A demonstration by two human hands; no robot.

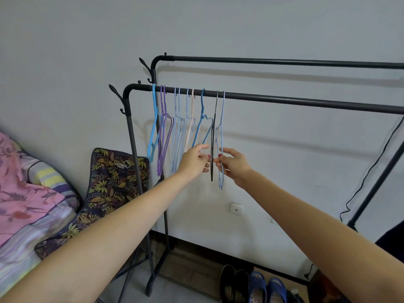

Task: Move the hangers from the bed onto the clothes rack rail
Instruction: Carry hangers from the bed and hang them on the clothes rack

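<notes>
From the head camera, ten hangers hang in a row on the near rail (284, 101) of the clothes rack, bunched toward its left end; the far rail (284, 61) behind it carries none. Both arms reach in from the near edge of the view. The right hand (232, 164) has its grip pinched on the light blue hanger (221, 136) at the right end of the row, thumb and forefinger closed on its wire low down. The left hand (194, 160) sits just left of the black hanger (212, 149), fingers curled close by it; whether that grip is actually closed on the black hanger or only brushing it cannot be told. The bed (26, 204) at the near left shows no hanger on the part in view.

The risks, as I judge them:

- The two end hangers hang close together, so pulling either sideways could tangle their shoulders.
- A sharp tug low on the light blue hanger could swing its hook up and off the rail, dropping it toward the shoes (251, 285) on the floor.
- Pushing the black hanger left could crowd it into the blue hanger (202, 127) beside it.
</notes>
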